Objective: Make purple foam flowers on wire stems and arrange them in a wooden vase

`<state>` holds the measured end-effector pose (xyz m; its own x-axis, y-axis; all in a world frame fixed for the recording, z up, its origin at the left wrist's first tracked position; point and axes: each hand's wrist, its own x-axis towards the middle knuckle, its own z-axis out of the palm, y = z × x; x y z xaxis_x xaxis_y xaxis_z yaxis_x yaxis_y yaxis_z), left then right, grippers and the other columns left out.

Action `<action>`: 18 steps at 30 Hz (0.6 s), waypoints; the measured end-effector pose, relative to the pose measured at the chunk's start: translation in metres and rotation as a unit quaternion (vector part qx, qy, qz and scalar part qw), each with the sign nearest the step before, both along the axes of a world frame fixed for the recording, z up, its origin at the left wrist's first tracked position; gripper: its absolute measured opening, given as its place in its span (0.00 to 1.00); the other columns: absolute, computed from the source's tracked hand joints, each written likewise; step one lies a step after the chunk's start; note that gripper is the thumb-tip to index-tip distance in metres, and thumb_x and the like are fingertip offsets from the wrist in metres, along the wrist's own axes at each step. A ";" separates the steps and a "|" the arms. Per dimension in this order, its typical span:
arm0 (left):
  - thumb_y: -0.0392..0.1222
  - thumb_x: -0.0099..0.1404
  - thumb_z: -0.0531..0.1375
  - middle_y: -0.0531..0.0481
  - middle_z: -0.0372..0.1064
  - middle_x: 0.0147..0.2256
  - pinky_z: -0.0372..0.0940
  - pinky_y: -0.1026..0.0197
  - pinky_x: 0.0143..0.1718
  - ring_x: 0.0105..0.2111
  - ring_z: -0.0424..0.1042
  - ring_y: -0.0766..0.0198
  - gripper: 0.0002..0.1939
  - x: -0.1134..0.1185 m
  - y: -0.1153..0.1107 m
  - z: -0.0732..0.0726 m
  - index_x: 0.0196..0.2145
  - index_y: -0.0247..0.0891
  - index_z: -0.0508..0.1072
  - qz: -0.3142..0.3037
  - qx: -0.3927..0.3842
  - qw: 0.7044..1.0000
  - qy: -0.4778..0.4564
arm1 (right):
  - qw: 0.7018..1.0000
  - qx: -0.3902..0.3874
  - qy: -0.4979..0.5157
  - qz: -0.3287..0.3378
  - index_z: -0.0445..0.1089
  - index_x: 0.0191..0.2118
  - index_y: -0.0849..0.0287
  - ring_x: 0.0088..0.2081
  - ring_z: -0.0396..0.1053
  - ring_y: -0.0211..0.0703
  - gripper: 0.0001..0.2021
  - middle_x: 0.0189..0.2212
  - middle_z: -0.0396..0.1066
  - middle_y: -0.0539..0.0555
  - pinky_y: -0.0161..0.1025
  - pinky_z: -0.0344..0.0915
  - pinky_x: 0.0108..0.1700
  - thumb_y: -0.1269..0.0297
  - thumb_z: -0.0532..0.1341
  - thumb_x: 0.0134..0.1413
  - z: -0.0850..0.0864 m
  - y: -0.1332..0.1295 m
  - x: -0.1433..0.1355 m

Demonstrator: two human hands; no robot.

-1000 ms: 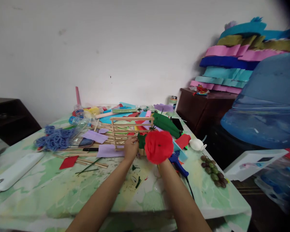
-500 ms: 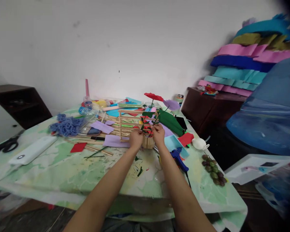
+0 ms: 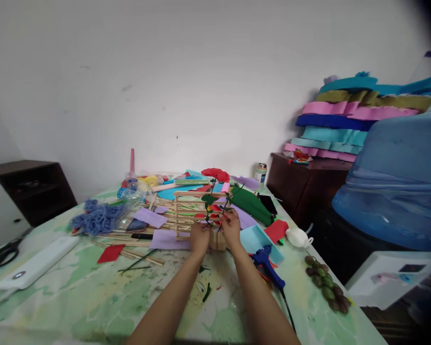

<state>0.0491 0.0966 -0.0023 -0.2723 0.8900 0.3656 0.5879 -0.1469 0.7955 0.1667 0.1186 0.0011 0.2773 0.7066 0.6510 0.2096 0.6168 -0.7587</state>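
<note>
A small round pot of wooden sticks (image 3: 218, 240) stands on the table between my hands, beside a lattice of thin sticks (image 3: 187, 214). My left hand (image 3: 200, 237) is closed at the left rim of the pot; what its fingers hold is too small to name. Closed around a dark green leafy stem (image 3: 224, 209), my right hand (image 3: 232, 226) is just above the pot's right side. Another leafy stem (image 3: 209, 201) rises from the pot. Behind are a red paper flower (image 3: 215, 174) and a purple one (image 3: 246, 182).
A blue glue gun (image 3: 267, 266) lies near a light blue tray (image 3: 255, 238) on the right, with grapes (image 3: 328, 283) beyond. At left are blue yarn (image 3: 96, 218), scissors (image 3: 7, 251) and a white power bank-like box (image 3: 39, 263). Loose sticks and paper lie behind.
The view has tilted up, so the table sits lower in the picture. The red and purple flowers have dropped backward relative to the lattice. Both hands remain at the pot.
</note>
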 end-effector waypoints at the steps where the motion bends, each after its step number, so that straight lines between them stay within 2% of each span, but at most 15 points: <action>1: 0.43 0.57 0.56 0.45 0.72 0.26 0.57 0.62 0.29 0.31 0.71 0.57 0.13 0.000 0.001 -0.001 0.27 0.37 0.79 0.000 -0.002 1.000 0.000 | 1.000 -0.001 0.005 -0.005 0.76 0.34 0.57 0.39 0.64 0.46 0.09 0.34 0.64 0.54 0.41 0.60 0.45 0.62 0.60 0.50 -0.002 0.001 -0.001; 7: 0.47 0.57 0.56 0.45 0.72 0.25 0.57 0.62 0.28 0.30 0.71 0.57 0.15 -0.001 0.004 -0.001 0.29 0.36 0.79 -0.009 -0.019 1.000 -0.001 | 0.999 -0.005 0.024 -0.040 0.75 0.38 0.59 0.47 0.63 0.48 0.12 0.43 0.67 0.58 0.44 0.58 0.51 0.63 0.58 0.49 -0.009 0.007 -0.003; 14: 0.45 0.58 0.57 0.45 0.74 0.30 0.59 0.63 0.34 0.34 0.71 0.59 0.14 -0.001 0.005 0.004 0.33 0.35 0.79 -0.024 -0.018 0.999 0.026 | 0.998 0.001 0.013 -0.060 0.74 0.41 0.60 0.46 0.65 0.48 0.14 0.42 0.69 0.59 0.45 0.59 0.52 0.67 0.58 0.48 -0.008 0.008 -0.004; 18: 0.46 0.60 0.56 0.47 0.74 0.27 0.57 0.64 0.30 0.31 0.71 0.61 0.14 -0.002 0.002 0.008 0.30 0.35 0.78 -0.028 -0.048 0.997 0.059 | 0.998 -0.001 0.003 -0.069 0.73 0.43 0.61 0.47 0.65 0.49 0.15 0.43 0.69 0.59 0.45 0.59 0.52 0.68 0.57 0.47 -0.007 0.007 -0.004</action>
<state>0.0474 0.0985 0.0056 -0.1806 0.9351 0.3050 0.6711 -0.1095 0.7332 0.1623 0.1257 -0.0061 0.3757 0.6625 0.6480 0.2879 0.5812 -0.7611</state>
